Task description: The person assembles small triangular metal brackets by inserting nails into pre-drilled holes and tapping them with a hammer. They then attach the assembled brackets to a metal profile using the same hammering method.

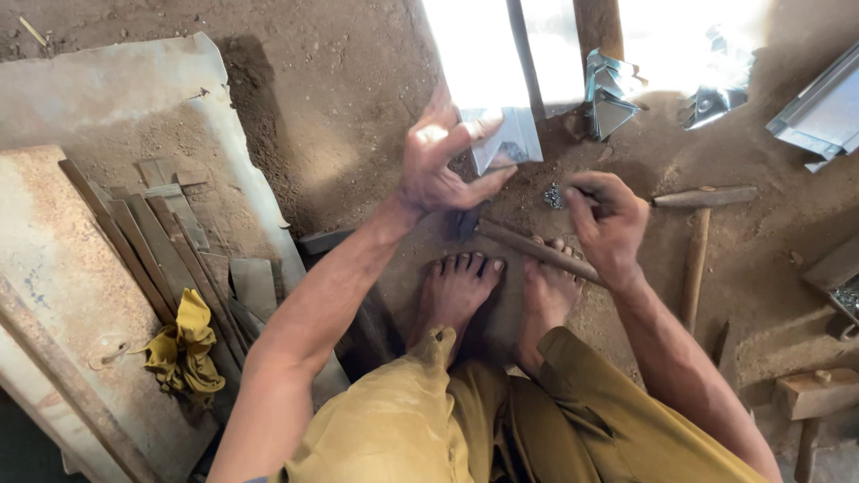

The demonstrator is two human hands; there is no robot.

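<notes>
The left hand (441, 165) is spread loose against a folded sheet-metal piece (504, 136) standing on the dirt floor (340, 80), whose top is washed out by glare; the right hand (610, 224) is clenched on a wooden handle (537, 250), its head hidden behind the left hand; small dark bits (553, 196) beside it are too blurred to identify.

My left grip (440, 165) spreads its fingers over a folded piece of shiny sheet metal (508, 139) standing on the dirt floor (340, 80), thumb against its lower edge. My right grip (608, 224) is closed around a wooden hammer handle (537, 250) that slants across above my bare toes. A second hammer (696, 259) lies just beside it, and a yellow rag (183, 344) sits on rusty strips well to my left.
</notes>
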